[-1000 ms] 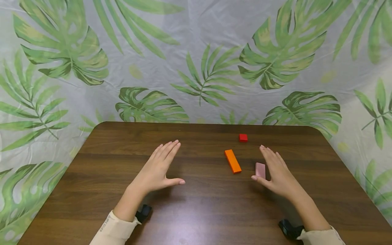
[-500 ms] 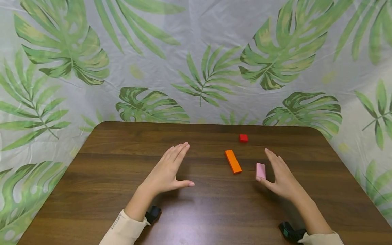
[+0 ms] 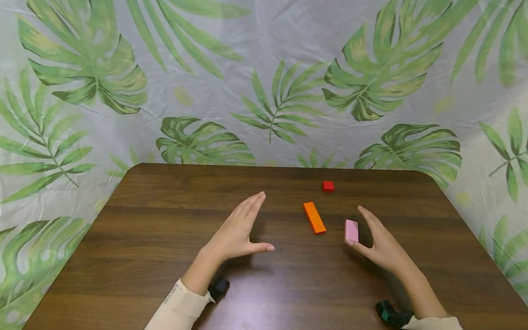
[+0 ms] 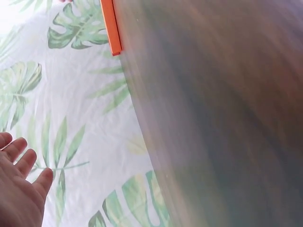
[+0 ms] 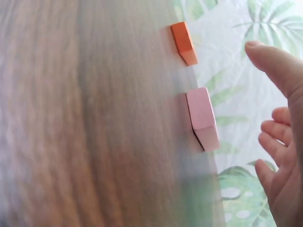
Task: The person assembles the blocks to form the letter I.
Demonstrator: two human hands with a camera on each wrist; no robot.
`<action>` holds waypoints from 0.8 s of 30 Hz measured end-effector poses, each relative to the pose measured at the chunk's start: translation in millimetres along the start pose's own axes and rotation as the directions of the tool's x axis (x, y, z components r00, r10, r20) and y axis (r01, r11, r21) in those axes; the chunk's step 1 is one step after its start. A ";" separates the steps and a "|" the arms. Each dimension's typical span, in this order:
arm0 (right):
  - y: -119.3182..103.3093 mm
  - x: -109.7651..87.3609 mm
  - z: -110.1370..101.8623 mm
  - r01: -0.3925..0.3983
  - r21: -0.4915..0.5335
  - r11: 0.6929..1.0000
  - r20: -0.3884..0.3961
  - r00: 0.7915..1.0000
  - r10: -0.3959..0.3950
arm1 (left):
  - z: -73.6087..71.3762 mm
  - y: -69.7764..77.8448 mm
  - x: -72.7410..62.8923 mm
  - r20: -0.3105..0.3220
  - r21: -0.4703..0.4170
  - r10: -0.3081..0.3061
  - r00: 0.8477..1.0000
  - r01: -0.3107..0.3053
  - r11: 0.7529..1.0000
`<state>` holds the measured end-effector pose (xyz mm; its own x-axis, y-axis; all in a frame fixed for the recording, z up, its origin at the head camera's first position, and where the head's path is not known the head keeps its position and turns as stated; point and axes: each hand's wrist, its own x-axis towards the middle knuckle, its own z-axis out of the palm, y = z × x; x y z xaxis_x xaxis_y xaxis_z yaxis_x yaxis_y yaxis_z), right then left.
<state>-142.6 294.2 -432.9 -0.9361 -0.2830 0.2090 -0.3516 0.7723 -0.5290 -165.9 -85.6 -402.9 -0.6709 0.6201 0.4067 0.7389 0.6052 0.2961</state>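
An orange rectangular block lies on the table between the two hands, its long side slanting away. A shorter pink block lies to its right, and a small red block sits farther back. My left hand is held above the table left of the orange block, fingers extended and thumb apart, holding nothing. My right hand hovers just right of the pink block, its thumb tip overlapping the block's near end in the head view. The right wrist view shows that hand apart from the pink block.
The brown wooden table has rounded far corners. Behind it hangs a pale cloth printed with green leaves. A dark wrist camera is on the left wrist and another dark camera on the right.
My left hand has moved to the right, toward the orange block. My right hand has shifted slightly right and nearer to me. The blocks have stayed in place.
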 end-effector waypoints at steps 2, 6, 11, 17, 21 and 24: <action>1.0 -0.6 0.8 -0.019 0.005 1.000 0.008 1.000 0.019 | 1.9 1.5 2.7 0.004 -0.009 0.000 1.000 0.000 1.000; 3.5 -0.6 3.1 -0.046 0.012 0.999 0.013 0.999 0.045 | 7.0 4.0 8.5 0.002 -0.027 0.004 1.000 -0.004 1.000; 8.0 0.1 6.8 -0.053 0.024 0.998 0.005 0.999 0.053 | 13.6 7.2 15.3 -0.001 -0.059 -0.001 1.000 0.001 0.998; 11.6 -1.0 9.9 -0.063 0.036 0.997 0.011 0.998 0.062 | 21.3 10.8 22.0 0.009 -0.087 -0.018 1.000 0.019 0.996; 12.5 -1.6 10.4 -0.070 0.041 0.997 0.017 0.997 0.069 | 26.7 13.4 27.0 0.025 -0.106 -0.030 0.999 0.033 0.994; 13.3 -2.1 10.9 -0.077 0.043 0.996 0.024 0.997 0.076 | 31.2 14.8 30.4 0.034 -0.116 -0.038 0.999 0.042 0.992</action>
<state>-145.4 298.9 -449.3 -0.9600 -0.2373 0.1484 -0.2789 0.7669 -0.5781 -177.3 -42.1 -413.1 -0.7004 0.6130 0.3657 0.7124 0.5687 0.4112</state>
